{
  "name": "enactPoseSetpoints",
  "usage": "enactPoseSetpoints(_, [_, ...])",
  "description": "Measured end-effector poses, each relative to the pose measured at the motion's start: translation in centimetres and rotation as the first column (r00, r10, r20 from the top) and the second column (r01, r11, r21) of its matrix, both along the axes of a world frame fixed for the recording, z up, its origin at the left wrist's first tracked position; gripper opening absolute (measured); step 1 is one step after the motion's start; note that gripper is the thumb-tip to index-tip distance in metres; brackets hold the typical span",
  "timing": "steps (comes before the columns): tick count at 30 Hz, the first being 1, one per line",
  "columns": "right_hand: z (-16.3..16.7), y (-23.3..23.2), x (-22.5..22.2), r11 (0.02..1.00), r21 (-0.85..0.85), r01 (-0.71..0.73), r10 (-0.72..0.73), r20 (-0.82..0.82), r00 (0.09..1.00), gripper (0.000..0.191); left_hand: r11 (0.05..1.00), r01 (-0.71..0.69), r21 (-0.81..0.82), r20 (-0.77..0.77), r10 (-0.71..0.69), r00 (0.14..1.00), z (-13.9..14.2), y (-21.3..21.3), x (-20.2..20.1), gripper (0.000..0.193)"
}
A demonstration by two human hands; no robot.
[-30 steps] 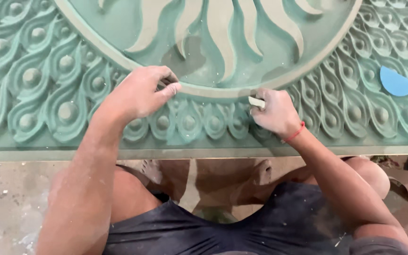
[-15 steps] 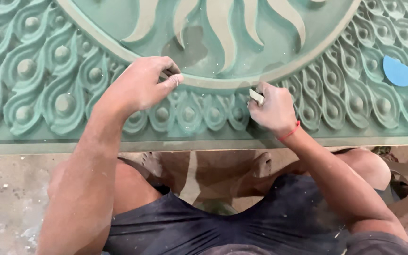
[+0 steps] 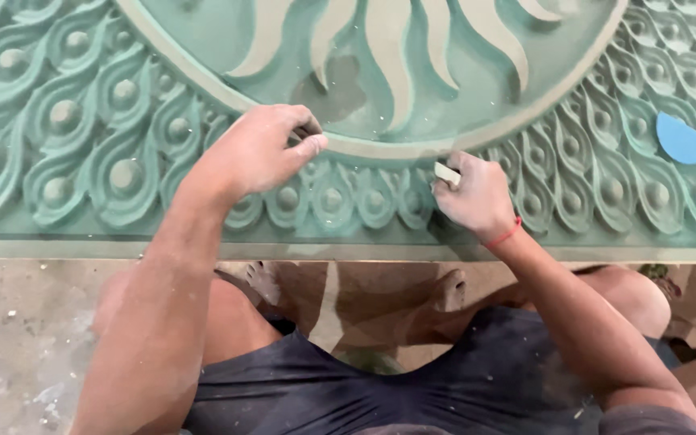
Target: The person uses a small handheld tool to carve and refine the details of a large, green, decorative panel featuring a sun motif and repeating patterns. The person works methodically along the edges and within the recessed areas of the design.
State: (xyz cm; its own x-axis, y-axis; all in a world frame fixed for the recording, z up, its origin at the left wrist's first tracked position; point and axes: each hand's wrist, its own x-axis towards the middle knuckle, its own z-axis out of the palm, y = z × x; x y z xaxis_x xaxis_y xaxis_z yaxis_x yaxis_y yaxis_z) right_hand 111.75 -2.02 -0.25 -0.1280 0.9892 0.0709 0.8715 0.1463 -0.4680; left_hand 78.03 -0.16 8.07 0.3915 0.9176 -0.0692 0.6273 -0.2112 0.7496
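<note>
L hand (image 3: 259, 153) rests on green carved relief panel (image 3: 82, 145); R hand (image 3: 477, 197) grips small pale block (image 3: 446, 172) at ring border.

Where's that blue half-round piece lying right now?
In the head view, the blue half-round piece lies far right on the carved green panel, on its feather-pattern border, apart from and up-right of the right hand.

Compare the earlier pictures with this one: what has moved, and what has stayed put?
Little has changed. The left hand stays pressed on the pale ring of the green carved panel; the right hand keeps its grip on a small pale piece at the ring. The blue scraper lies unmoved.
</note>
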Motion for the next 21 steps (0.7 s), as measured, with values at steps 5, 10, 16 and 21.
enactPoseSetpoints(5, [-0.3,0.5,0.5,0.995,0.097,-0.01,0.014,-0.043,0.999,0.018,0.999,-0.018,-0.048,0.0,0.018,1.0,0.0,-0.1,0.0,0.029])
enactPoseSetpoints(10, [-0.3,0.0,0.8,0.999,0.037,-0.038,0.039,-0.013,0.999,0.015,0.999,-0.009,-0.042,-0.007,0.009,1.0,0.3,-0.1,0.0,0.029])
enactPoseSetpoints(16, [0.9,0.3,0.6,0.995,0.1,0.028,-0.022,-0.058,0.998,0.016,0.998,-0.013,-0.067,-0.087,0.008,0.996,0.2,0.1,0.4,0.03])
enactPoseSetpoints(21, [1.2,-0.3,0.3,0.998,-0.062,-0.007,-0.003,-0.161,0.987,0.025,1.0,0.013,-0.025,-0.025,-0.014,1.0,0.0,0.1,0.5,0.028])
